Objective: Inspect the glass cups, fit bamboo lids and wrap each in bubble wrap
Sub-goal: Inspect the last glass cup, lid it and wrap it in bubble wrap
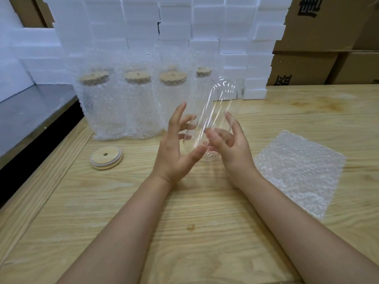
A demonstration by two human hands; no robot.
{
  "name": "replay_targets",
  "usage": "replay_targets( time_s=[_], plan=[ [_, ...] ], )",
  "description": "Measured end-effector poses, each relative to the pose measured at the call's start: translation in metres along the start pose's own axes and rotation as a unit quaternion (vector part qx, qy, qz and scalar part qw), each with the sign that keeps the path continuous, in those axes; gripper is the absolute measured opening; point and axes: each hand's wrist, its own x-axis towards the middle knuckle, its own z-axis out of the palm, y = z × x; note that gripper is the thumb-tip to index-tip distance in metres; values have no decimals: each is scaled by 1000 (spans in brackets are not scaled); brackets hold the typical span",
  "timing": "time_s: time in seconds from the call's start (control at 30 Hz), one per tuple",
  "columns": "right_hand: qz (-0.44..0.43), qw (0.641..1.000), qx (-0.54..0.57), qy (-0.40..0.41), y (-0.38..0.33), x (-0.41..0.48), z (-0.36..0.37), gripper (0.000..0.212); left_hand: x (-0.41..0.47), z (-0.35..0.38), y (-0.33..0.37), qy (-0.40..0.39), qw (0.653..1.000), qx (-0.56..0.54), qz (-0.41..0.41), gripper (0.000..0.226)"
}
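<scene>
Head view shows the task well under way but not finished. At 10 o'clock from the centre, a row of wrapped cups (pixel 121 107) stands upright on the wooden table (pixel 184 222), each already with a bamboo lid and a bubble wrap cover. At least four are visible, and there seem to be more behind, but I cannot count them.

The glass cup (pixel 215 111) now in work is in the middle, lifted from the table and tilted, its mouth toward 1 o'clock. It has no lid and no wrap yet. The left hand (pixel 176 144) supports it with the thumb under the lower part and the fingers spread widely beside it. The right hand (pixel 231 146) has its fingers curled around the lower end. I judge this is the inspection step.

What is left for this cup: to fit the loose bamboo lid (pixel 106 157), which lies flat at 9 o'clock from the hands, and to wrap it in the bubble wrap sheet (pixel 297 171), which lies flat at 4 o'clock.

Behind, a wall of white foam blocks (pixel 184 27) stands at 12 o'clock, and cardboard boxes (pixel 328 37) at 2 o'clock. Nothing lies between the hands and the lid or the sheet; only the wrapped row is near the left hand.
</scene>
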Motion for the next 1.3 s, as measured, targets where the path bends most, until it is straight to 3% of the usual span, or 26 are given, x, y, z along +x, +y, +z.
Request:
replay_targets(
  time_s=[0.23, 0.33, 0.43, 0.53, 0.63, 0.83, 1.0, 1.13, 1.3],
  plan=[
    [151, 961, 231, -28, -4, 7, 2, 73, -2, 8, 3, -20, 999, 21, 14, 79],
    [197, 940, 273, -52, -4, 7, 4, 80, -2, 13, 5, 2, 999, 39, 0, 79],
    [212, 927, 299, -84, -1, 8, 4, 82, -2, 21, 10, 31, 998, 35, -36, 77],
    [218, 914, 322, -117, 2, 9, 3, 66, 0, 27, 14, 50, 997, 21, -54, 75],
    [215, 917, 316, -116, 5, 11, 1, 88, 1, 31, 17, 57, 996, -3, -75, 66],
    [205, 913, 322, -142, 6, 10, 0, 65, 6, 30, 22, 69, 988, -77, -111, 45],
    [227, 901, 355, -100, 3, 9, 0, 89, 10, 27, 21, 41, 992, -75, -97, 25],
    [236, 900, 360, -72, 4, 10, -3, 86, 7, 23, 14, -23, 994, -76, -78, 32],
    [228, 887, 395, -74, 2, 10, -2, 91, 4, 19, 4, -92, 993, -45, -52, 58]
  ],
)
